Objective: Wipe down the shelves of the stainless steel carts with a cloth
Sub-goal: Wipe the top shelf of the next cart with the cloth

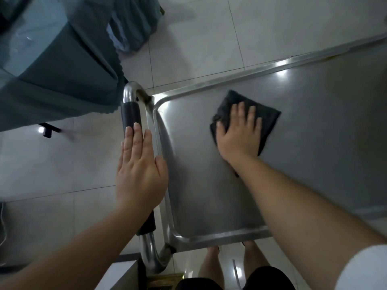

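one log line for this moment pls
step: wiping top shelf | right hand flat on dark cloth | left hand open over cart handle | rim corner near handle not yet reached

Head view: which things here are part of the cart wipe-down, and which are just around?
In the job:
- dark cloth, pressed flat by the right hand
- cart shelf
- cart handle, with the left hand open over it

Just around:
- table with green cloth
- tiled floor
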The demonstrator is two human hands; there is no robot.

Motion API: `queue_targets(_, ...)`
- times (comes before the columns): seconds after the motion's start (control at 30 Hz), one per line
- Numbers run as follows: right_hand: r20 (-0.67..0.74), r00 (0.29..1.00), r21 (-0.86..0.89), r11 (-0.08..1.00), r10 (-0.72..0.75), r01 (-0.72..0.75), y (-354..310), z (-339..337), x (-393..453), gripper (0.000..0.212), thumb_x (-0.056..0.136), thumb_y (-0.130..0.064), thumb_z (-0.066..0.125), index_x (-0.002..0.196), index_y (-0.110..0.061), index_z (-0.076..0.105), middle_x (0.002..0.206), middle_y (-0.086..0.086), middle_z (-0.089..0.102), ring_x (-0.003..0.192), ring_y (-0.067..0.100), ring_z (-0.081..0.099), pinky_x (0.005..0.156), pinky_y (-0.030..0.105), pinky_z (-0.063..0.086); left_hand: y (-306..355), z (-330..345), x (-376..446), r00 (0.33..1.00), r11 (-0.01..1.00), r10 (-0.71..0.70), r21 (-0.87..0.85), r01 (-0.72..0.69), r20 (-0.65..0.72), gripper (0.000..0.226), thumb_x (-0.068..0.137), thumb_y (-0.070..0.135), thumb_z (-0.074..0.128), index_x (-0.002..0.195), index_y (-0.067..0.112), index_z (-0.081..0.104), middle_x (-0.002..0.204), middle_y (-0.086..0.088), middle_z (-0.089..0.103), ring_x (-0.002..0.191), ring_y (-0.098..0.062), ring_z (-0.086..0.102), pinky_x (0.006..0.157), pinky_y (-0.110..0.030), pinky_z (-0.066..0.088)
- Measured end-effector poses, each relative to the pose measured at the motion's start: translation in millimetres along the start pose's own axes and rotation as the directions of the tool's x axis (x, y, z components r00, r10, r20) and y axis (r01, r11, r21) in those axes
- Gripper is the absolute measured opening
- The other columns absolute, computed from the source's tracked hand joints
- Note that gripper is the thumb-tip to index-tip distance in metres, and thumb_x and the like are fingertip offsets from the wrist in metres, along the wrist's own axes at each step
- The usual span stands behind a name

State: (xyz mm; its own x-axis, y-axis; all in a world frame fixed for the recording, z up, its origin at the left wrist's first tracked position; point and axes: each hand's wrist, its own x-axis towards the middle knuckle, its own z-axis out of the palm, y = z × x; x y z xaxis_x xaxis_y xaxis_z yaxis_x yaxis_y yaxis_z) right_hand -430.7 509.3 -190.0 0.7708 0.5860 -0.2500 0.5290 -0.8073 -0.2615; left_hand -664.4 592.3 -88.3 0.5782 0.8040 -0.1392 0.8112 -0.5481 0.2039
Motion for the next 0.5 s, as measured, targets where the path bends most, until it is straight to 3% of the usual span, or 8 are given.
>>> queue_targets(0.07, 0.073, 0.971, -0.001, 0.973, -0.228, 0.229, -49, 19, -26, 0.077, 0.103, -0.060, 0.025, 0.166, -0.017, 0.017, 0.174, 0.004, 0.012, 0.160, 0.031, 0.003, 0.127, 0.050, -0.003, 1, 0, 0, 1.000, 1.000, -0.011, 0.001, 0.011, -0.005, 0.068, 0.107, 0.040, 0.024, 0.169, 0.017, 0.011, 0.177, 0.003, -0.009, 0.158, -0.005, -0.022, 0.128, -0.037, -0.005)
queue_targets(0.1, 0.133, 0.922, 0.003, 0.931, -0.363, 0.366, -71, 29, -40, 0.077, 0.103, -0.060, 0.024, 0.167, -0.019, 0.013, 0.174, 0.002, 0.008, 0.161, 0.028, -0.002, 0.127, 0.048, -0.007, 1, 0, -1, 1.000, 1.000, -0.010, 0.001, 0.010, -0.008, 0.068, 0.107, 0.040, 0.024, 0.169, 0.016, 0.011, 0.177, 0.003, -0.010, 0.158, -0.005, -0.022, 0.127, -0.037, -0.006)
queue_targets(0.17, 0.281, 0.751, -0.004, 0.782, -0.597, 0.623, -102, 41, -65, 0.075, 0.102, -0.059, 0.014, 0.167, -0.024, 0.002, 0.175, -0.004, -0.003, 0.159, 0.024, -0.015, 0.127, 0.047, -0.014, 2, -1, -2, 1.000, 1.000, 0.003, 0.002, -0.003, -0.006, 0.069, 0.106, 0.043, 0.021, 0.169, 0.016, 0.011, 0.177, 0.002, -0.010, 0.159, -0.006, -0.021, 0.127, -0.036, -0.007)
queue_targets(0.23, 0.370, 0.598, 0.010, 0.647, -0.711, 0.763, -107, 41, -70, 0.074, 0.101, -0.059, 0.010, 0.167, -0.028, -0.003, 0.174, -0.008, -0.010, 0.158, 0.021, -0.020, 0.127, 0.047, -0.013, 2, -1, -3, 1.000, 1.000, 0.008, 0.012, -0.008, -0.001, 0.069, 0.106, 0.043, 0.019, 0.169, 0.015, 0.012, 0.177, 0.002, -0.011, 0.159, -0.007, -0.021, 0.127, -0.036, -0.007)
queue_targets(0.33, 0.378, 0.468, -0.011, 0.502, -0.799, 0.865, -70, 25, -45, 0.074, 0.102, -0.064, 0.023, 0.167, -0.032, 0.008, 0.173, -0.012, 0.002, 0.160, 0.015, -0.007, 0.129, 0.042, -0.005, 1, -2, -3, 1.000, 1.000, -0.009, 0.000, 0.009, 0.005, 0.067, 0.107, 0.039, 0.023, 0.169, 0.016, 0.014, 0.177, 0.002, -0.010, 0.159, -0.005, -0.021, 0.128, -0.038, -0.004)
queue_targets(0.4, 0.360, 0.482, -0.088, 0.485, -0.799, 0.870, -26, 8, -13, 0.076, 0.100, -0.066, 0.029, 0.166, -0.033, 0.014, 0.173, -0.012, 0.006, 0.160, 0.014, -0.001, 0.129, 0.039, -0.003, 1, -4, -3, 1.000, 1.000, -0.014, -0.009, 0.014, 0.020, 0.067, 0.106, 0.040, 0.024, 0.169, 0.018, 0.013, 0.177, 0.004, -0.011, 0.158, -0.005, -0.021, 0.128, -0.039, -0.003)
queue_targets(0.5, 0.288, 0.694, -0.152, 0.685, -0.659, 0.713, 46, -29, 52, 0.082, 0.092, -0.070, 0.021, 0.166, -0.034, 0.014, 0.173, -0.011, 0.009, 0.160, 0.015, 0.002, 0.128, 0.039, -0.003, 0, -4, -3, 0.999, 1.000, -0.013, -0.007, 0.013, 0.038, 0.068, 0.107, 0.042, 0.023, 0.169, 0.019, 0.012, 0.177, 0.006, -0.013, 0.158, -0.004, -0.022, 0.128, -0.040, -0.003)
